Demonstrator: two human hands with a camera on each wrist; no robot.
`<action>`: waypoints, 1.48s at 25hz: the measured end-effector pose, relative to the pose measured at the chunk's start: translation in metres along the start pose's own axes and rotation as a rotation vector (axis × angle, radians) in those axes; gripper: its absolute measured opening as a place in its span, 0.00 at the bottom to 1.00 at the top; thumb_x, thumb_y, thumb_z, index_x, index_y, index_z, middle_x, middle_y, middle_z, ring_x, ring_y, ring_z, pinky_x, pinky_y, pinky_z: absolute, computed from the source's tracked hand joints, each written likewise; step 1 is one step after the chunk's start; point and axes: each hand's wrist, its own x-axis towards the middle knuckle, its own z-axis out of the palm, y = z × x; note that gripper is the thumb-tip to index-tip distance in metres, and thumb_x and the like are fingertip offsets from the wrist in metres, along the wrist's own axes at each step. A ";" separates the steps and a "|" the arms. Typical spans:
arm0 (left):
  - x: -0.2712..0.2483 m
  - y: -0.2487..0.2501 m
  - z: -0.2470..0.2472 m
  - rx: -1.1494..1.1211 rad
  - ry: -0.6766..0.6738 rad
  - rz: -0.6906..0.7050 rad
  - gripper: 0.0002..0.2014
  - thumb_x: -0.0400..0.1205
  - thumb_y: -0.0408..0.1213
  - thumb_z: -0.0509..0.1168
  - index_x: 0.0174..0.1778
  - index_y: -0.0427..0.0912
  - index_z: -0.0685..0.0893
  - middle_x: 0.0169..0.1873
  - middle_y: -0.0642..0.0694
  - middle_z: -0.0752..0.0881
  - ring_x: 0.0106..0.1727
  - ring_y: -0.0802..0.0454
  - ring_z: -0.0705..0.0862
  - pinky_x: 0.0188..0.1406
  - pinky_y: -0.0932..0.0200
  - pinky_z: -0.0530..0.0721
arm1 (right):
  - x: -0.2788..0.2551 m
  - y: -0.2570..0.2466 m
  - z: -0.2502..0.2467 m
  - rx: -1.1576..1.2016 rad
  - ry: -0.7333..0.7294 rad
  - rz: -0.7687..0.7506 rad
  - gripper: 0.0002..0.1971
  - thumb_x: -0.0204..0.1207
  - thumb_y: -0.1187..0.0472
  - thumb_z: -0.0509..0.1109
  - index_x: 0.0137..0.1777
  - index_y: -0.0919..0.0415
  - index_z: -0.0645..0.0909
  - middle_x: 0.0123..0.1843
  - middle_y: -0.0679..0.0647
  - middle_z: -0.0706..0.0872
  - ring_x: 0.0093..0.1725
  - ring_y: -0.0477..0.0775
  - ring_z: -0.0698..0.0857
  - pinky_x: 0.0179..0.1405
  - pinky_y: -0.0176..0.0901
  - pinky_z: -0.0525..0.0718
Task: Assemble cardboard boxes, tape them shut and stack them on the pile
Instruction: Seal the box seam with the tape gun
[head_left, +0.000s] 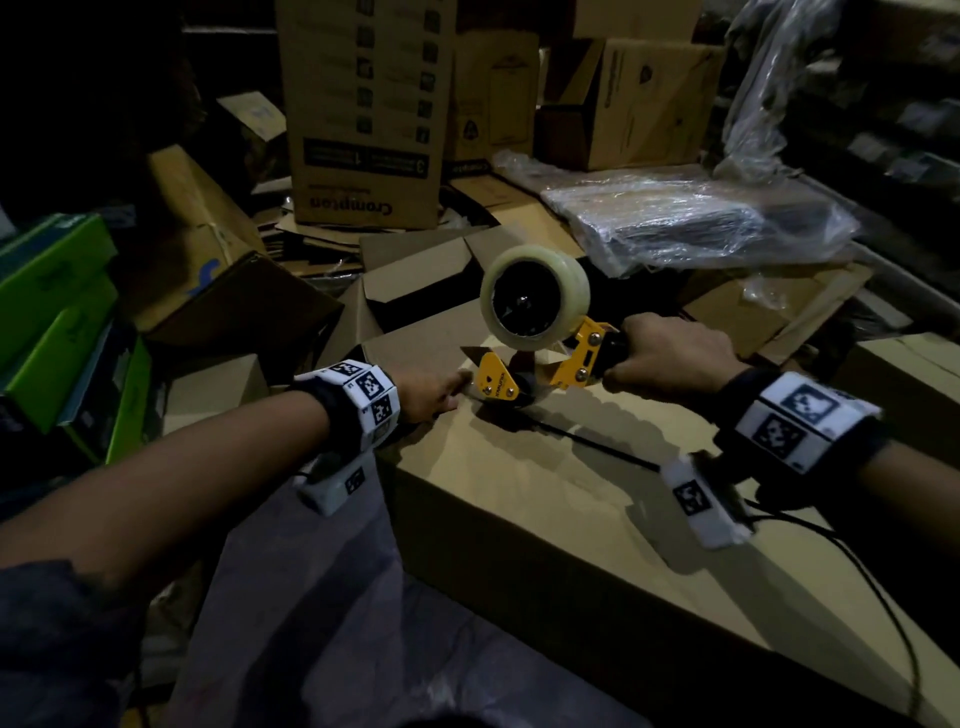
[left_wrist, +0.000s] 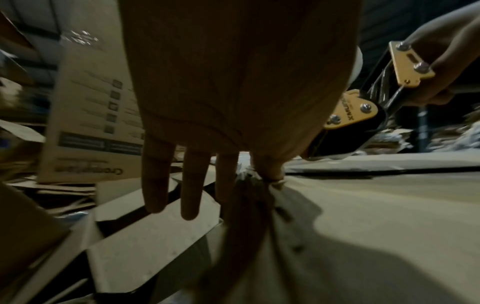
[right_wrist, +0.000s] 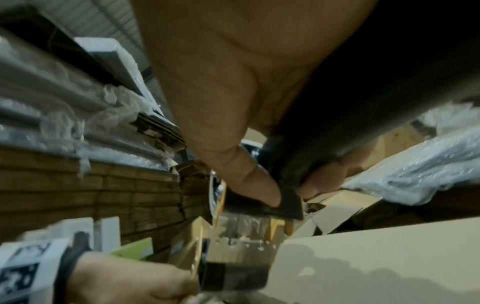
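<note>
- The cardboard box being taped fills the lower centre and right of the head view, its top flaps folded down, with a dark seam running from the centre toward the right wrist.
- The tape dispenser — yellow frame, clear tape roll on top — sits at the centre of the frame, its front end down on the box top at the far end of the seam.
- The right hand, right of centre, is wrapped round the dispenser's black handle; in the right wrist view the thumb presses along the handle and the fingers curl under it.
- The left hand, just left of the dispenser, lies at the box's far-left edge. In the left wrist view its fingers are straight and slightly spread, pointing down past the edge, while the forefinger and thumb meet on crinkled tape at the box top — a pinch, though blur makes the exact hold hard to read.
- An open box with raised flaps stands just beyond the taped one, in the middle of the frame.
- A tall printed carton stands at upper centre, a plastic-wrapped bundle at upper right, and green boxes are stacked at the left edge.
</note>
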 end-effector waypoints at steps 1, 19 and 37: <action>0.001 0.003 0.003 -0.018 0.015 -0.016 0.26 0.91 0.37 0.49 0.85 0.40 0.51 0.73 0.39 0.74 0.67 0.42 0.76 0.60 0.58 0.69 | 0.002 0.001 0.000 0.022 -0.019 -0.015 0.11 0.73 0.49 0.74 0.44 0.53 0.76 0.38 0.52 0.84 0.38 0.55 0.82 0.31 0.43 0.72; 0.015 0.019 0.036 0.058 0.105 -0.318 0.27 0.84 0.59 0.38 0.82 0.68 0.45 0.85 0.46 0.53 0.85 0.45 0.53 0.82 0.41 0.52 | -0.017 0.044 0.000 0.052 0.064 -0.179 0.16 0.76 0.52 0.72 0.62 0.52 0.79 0.42 0.51 0.79 0.42 0.57 0.80 0.34 0.45 0.71; 0.023 0.033 0.035 0.044 0.178 -0.320 0.25 0.89 0.49 0.41 0.83 0.68 0.43 0.81 0.36 0.64 0.75 0.36 0.72 0.71 0.54 0.67 | -0.070 0.132 -0.020 0.034 0.076 -0.082 0.17 0.75 0.49 0.73 0.63 0.46 0.82 0.42 0.53 0.82 0.41 0.60 0.79 0.35 0.46 0.71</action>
